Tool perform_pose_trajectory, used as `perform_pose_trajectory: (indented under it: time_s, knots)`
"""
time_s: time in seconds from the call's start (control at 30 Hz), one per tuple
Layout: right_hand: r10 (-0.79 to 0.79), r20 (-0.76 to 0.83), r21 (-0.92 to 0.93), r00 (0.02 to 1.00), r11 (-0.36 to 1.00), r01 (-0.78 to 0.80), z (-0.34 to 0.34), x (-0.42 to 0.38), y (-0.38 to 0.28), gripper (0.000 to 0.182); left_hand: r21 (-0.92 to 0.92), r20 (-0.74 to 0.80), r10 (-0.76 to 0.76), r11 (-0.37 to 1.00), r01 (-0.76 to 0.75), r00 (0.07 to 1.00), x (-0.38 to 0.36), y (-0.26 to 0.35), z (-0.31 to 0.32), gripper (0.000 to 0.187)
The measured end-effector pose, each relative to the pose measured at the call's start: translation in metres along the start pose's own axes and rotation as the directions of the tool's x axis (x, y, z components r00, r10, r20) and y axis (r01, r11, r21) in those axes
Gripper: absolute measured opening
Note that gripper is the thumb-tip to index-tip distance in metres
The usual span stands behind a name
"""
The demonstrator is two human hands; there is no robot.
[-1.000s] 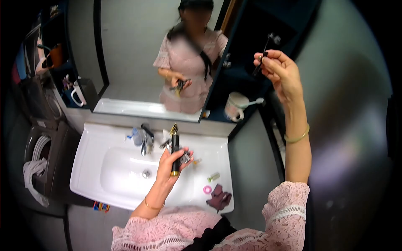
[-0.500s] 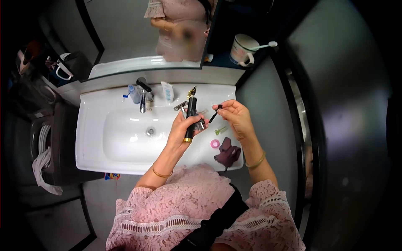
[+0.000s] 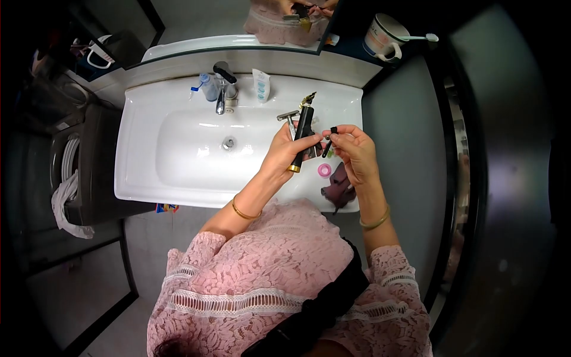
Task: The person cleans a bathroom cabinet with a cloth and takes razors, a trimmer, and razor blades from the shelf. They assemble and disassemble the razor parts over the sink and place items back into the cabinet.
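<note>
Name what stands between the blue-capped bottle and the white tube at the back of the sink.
In the head view, the faucet stands between the blue-capped bottle and the white tube.

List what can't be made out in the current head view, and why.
Head view:
Razor: lower handle hidden by left hand.
Small black piece in right hand: partly behind fingers, too small to identify.
Purple item: partly covered by right hand.
Tube: print too small to read.
Mirror: cut off by top edge.
</note>
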State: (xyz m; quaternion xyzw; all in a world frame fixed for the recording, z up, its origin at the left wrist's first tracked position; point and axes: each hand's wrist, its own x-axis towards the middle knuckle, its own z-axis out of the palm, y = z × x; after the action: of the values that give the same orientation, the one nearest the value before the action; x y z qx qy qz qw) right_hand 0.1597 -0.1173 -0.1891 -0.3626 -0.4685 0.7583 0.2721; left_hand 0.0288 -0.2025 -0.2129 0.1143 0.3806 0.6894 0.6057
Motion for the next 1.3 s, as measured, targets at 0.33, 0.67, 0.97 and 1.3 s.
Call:
perform_pose_trajectory:
  time_s: [0.33, 0.67, 0.97, 1.3]
  knots:
    - [-0.084, -0.074, -0.007, 0.994, 0.996, 0.084, 0.009, -0.001, 0.019, 0.020, -0.020, -0.023, -0.053, 0.998, 0.053, 0.998, 0.002, -0.009, -0.008, 0.025]
    - [-0.187, -0.116, -0.131, 0.976, 0.976, 0.171, 0.011, -0.005, 0.029, 0.020, -0.036, -0.050, -0.048, 0.998, 0.046, 0.998, 0.004, -0.018, -0.012, 0.029]
    - [-0.303, -0.148, -0.228, 0.942, 0.937, 0.265, 0.017, -0.009, 0.037, 0.016, -0.054, -0.075, -0.115, 0.992, 0.111, 0.990, 0.004, -0.017, -0.014, 0.025]
    - [-0.381, -0.117, -0.371, 0.917, 0.873, 0.315, 0.022, -0.013, 0.040, 0.008, -0.130, -0.049, -0.150, 0.981, 0.142, 0.987, 0.007, -0.021, -0.020, 0.016]
